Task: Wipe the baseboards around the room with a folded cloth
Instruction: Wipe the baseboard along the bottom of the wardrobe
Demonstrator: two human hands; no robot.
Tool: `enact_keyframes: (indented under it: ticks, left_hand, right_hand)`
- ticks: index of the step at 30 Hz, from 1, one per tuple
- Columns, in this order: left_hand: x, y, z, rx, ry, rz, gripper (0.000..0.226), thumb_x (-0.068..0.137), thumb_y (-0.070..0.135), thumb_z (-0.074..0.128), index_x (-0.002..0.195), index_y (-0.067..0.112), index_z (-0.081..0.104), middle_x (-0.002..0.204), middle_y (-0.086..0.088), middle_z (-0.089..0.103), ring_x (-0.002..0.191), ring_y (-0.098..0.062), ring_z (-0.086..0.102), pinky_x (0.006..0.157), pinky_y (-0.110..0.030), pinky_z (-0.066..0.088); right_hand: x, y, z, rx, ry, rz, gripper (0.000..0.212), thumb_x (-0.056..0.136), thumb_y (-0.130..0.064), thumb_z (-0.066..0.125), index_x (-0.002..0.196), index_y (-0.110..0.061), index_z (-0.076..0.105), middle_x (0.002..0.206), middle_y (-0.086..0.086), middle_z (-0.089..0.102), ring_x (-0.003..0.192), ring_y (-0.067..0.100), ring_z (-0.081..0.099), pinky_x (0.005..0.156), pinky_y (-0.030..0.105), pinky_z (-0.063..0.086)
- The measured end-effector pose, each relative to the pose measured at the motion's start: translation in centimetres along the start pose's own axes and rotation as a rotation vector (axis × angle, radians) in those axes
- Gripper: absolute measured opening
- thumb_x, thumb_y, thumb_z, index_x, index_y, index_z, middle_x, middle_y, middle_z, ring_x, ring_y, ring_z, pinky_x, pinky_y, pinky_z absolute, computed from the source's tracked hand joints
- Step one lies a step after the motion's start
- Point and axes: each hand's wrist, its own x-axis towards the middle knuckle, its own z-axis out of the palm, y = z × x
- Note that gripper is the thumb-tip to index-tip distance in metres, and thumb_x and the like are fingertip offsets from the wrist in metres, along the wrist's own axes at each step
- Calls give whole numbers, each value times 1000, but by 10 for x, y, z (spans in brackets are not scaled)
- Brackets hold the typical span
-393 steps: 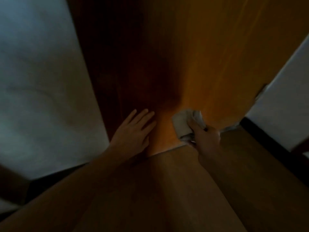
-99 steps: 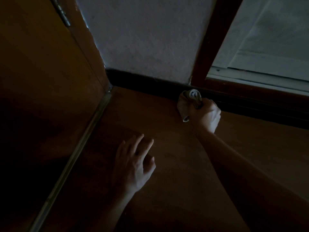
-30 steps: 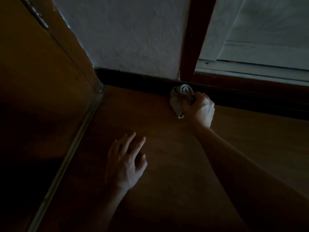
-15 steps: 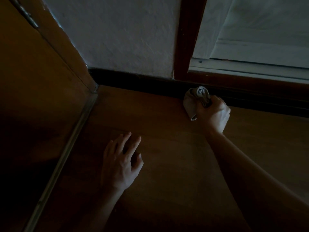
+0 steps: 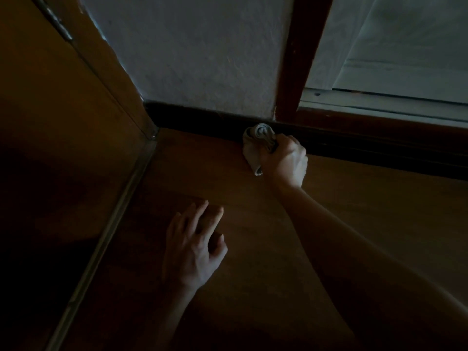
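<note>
Clenching the cloth (image 5: 254, 150) in the curled fingers (image 5: 285, 143) of the right hand (image 5: 285, 162), ideally pressing it flat along the baseboard (image 5: 202, 120) just beyond them, bracing with the spread fingers (image 5: 201, 215) of the left hand (image 5: 193, 249).

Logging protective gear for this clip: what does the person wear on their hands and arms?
Nothing visible. The left hand and right hand are ungloved; the left forearm and right forearm are bare to the frame edge, no sleeve or cuff. No watch, bracelet or ring shows, though dim light could hide a thin one.
</note>
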Motion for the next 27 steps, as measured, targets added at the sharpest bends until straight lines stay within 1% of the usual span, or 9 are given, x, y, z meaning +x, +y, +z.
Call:
enact_keyframes:
  ticks: [2,5,6,10,13,19,21,24,27]
  left_hand:
    - [-1,0,-1,-2,9,4,62,84,46,61,144,35,50,154,-2,41,141,-28,39,114,-55,33]
    - [1,0,-2,-7,4,-1,60,86,48,58,144,36,50,154,-1,41,141,-26,36,114,-53,33]
    - [1,0,-2,-9,1,-6,58,87,50,55,143,36,50,154,-1,41,141,-25,35,114,-53,32]
    - [2,0,-4,-30,-30,-13,56,89,51,50,143,39,48,155,1,38,142,-24,34,115,-52,28]
    - [2,-3,-4,-47,-48,-5,55,91,49,51,144,37,48,156,-1,39,143,-27,36,115,-56,31]
    - [7,8,-6,32,-67,-23,66,82,40,75,143,29,52,152,-8,44,135,-29,39,107,-61,40]
    - [9,17,-7,35,-91,14,65,87,46,66,147,30,48,155,-7,40,136,-28,42,112,-57,34]
    - [10,38,-7,77,-162,146,64,93,60,38,152,36,39,161,-3,32,142,-23,40,117,-50,25]
    - [9,58,-4,58,-185,142,66,92,65,33,152,38,39,162,-2,32,145,-26,35,117,-52,25]
  right_hand:
    - [-3,3,-1,-10,34,19,33,82,-41,60,94,-11,68,94,4,64,79,23,63,63,30,40]
    - [-5,-7,1,21,-3,5,58,75,-59,44,94,-11,68,95,3,63,77,18,57,64,32,43]
    - [-4,-11,3,23,-30,-11,58,75,-60,43,95,-11,68,96,3,63,79,19,59,64,32,44]
    - [0,0,-9,-10,-26,-26,40,82,-47,56,94,-11,67,95,5,64,80,24,62,64,32,45]
    - [0,27,-34,-41,16,-16,49,78,-55,52,95,-12,68,94,3,64,76,18,57,64,30,41]
    - [1,87,-85,-133,128,36,22,85,-29,66,94,-10,68,91,6,66,79,24,63,66,29,41]
    - [0,100,-98,-137,169,70,22,85,-29,66,93,-9,69,92,7,67,82,25,64,69,29,41]
    - [-1,109,-107,-124,202,122,22,86,-30,65,91,-9,68,92,7,67,83,27,64,70,32,44]
    - [1,102,-102,-125,161,75,20,86,-28,66,94,-9,68,93,6,65,82,25,63,69,34,47]
